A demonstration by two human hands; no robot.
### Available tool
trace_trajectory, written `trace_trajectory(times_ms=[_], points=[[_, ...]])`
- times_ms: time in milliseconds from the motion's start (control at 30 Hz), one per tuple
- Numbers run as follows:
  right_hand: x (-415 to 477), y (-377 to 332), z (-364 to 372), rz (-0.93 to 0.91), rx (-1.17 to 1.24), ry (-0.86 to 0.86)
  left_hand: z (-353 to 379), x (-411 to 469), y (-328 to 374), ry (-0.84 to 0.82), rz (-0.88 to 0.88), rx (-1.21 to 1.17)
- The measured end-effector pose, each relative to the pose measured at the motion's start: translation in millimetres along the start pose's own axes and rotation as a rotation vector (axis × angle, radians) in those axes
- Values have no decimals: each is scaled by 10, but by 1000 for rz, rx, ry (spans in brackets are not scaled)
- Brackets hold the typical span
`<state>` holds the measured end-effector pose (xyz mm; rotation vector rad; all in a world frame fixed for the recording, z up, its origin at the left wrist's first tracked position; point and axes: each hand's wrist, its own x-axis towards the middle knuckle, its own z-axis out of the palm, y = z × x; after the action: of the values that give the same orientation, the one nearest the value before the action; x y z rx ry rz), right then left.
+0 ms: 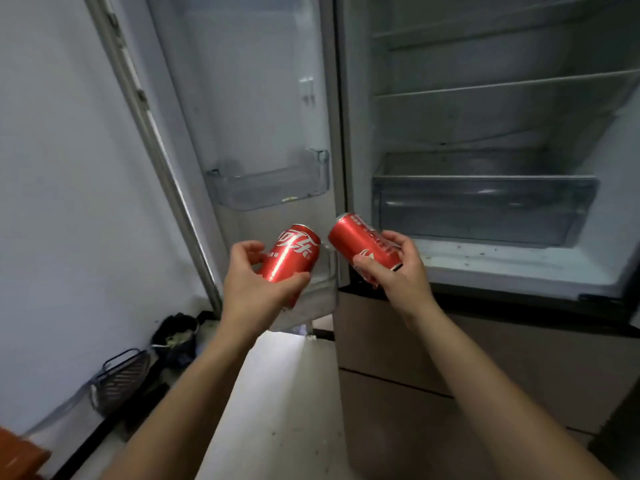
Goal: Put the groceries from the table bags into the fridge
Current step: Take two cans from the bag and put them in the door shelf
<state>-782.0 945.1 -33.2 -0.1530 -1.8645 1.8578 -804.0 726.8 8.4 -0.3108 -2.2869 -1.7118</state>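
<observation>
Beyond the right hand (391, 268) a clear drawer (485, 209) sits on the fridge shelf (502, 263); far down-left of its grip, a wire basket (121, 379) stands on the floor (277, 410).

Two red cans (290, 255) (362, 243), two hands (254, 285) (398, 273), one fridge (519, 268), two door bins (270, 188) (323, 289), one drawer (485, 209)

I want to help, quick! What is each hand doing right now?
Left hand: fingers curled round a red can.
Right hand: fingers curled round a second red can.

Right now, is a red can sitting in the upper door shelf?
No, the upper door shelf holds no can; the left hand grips one red can and the right hand grips the other can.
</observation>
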Motion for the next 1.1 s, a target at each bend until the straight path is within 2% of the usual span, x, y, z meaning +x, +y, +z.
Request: trace_trajectory(times_ms=[133, 267, 467, 733, 1100], points=[[273, -79, 214, -34, -142, -96, -130, 140, 9, 102, 29, 345], [493, -100, 332, -121, -339, -170, -203, 295, -94, 119, 93, 477], [688, -158, 503, -199, -533, -220, -113, 419, -221, 132, 139, 395], [752, -53, 605, -219, -807, -386, 81, 595, -536, -39, 251, 578], [741, 130, 667, -323, -1017, -404, 104, 752, -734, -113, 286, 649]])
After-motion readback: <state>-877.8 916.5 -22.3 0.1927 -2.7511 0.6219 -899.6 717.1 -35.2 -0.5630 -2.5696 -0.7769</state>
